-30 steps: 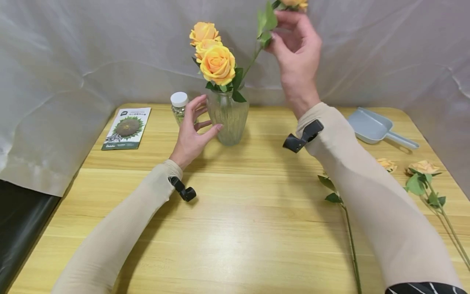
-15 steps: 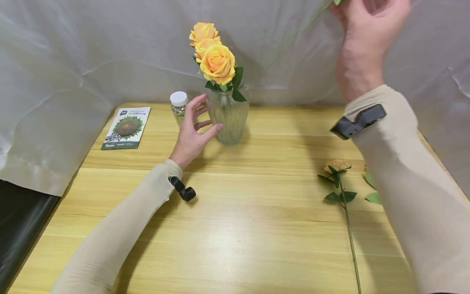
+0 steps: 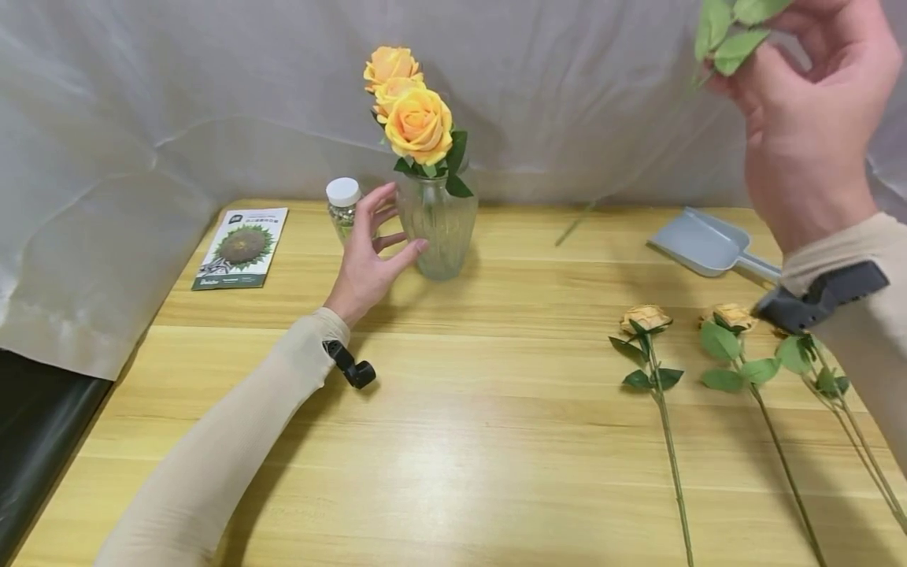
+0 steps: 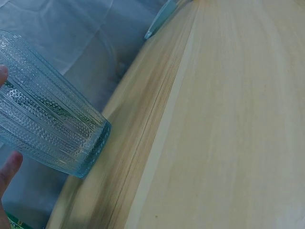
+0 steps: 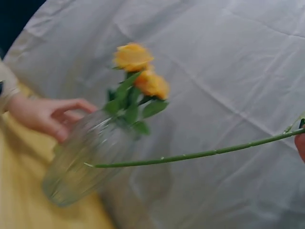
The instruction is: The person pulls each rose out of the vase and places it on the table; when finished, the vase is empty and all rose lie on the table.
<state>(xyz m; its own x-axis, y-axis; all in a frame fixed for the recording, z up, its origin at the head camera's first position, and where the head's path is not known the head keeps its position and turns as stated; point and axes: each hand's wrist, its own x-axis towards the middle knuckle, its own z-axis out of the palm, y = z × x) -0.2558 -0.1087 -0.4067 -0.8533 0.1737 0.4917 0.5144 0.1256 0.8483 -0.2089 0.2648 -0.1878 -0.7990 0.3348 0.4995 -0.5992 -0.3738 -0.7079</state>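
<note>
My left hand [image 3: 368,256] holds a ribbed clear glass vase [image 3: 441,228] by its left side, thumb in front and fingers behind. The vase stands upright on the table with several yellow roses [image 3: 418,126] in it. High at the upper right, my right hand [image 3: 815,118] pinches a rose stem [image 5: 200,155] near its green leaves [image 3: 737,49]. That stem slants down to the left, and its cut end [image 3: 567,232] is apart from the vase in the head view. The bloom of this rose is out of frame.
Several roses [image 3: 655,378] lie at the table's right. Behind them is a grey-blue dustpan [image 3: 708,240]. A white-capped jar [image 3: 343,197] stands left of the vase, and a seed packet [image 3: 241,248] lies farther left. A grey sheet [image 3: 283,94] hangs behind the table.
My right hand has moved right, drawing the rose's stem away from the vase, where it was earlier among the others. The left hand has stayed on the vase.
</note>
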